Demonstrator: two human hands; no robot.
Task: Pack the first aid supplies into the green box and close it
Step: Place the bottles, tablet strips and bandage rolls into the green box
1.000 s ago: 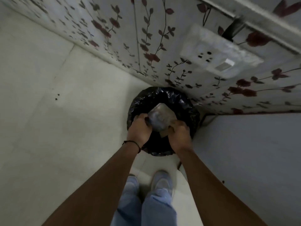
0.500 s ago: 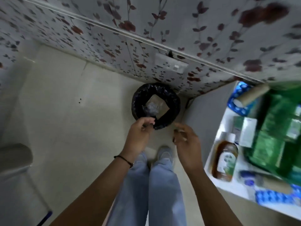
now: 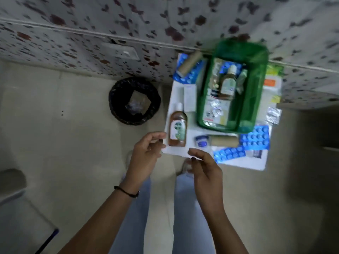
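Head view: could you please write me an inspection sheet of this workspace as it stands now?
Surface: white table, crowded with supplies.
Job's things: green box open, part filled; brown bottle lying outside it; two rolls and blue blister packs also outside.
Clutter: bin on the floor left of the table, wrappers inside.
Grippers: left hand and right hand both empty, fingers loosely curled, near the table's front edge.
Cables: nothing seen.
Surroundings: floral wall with a socket plate; pale floor.

A black-lined bin (image 3: 134, 100) holding crumpled wrapping stands on the pale floor (image 3: 55, 136) against floral wallpaper (image 3: 73, 13).
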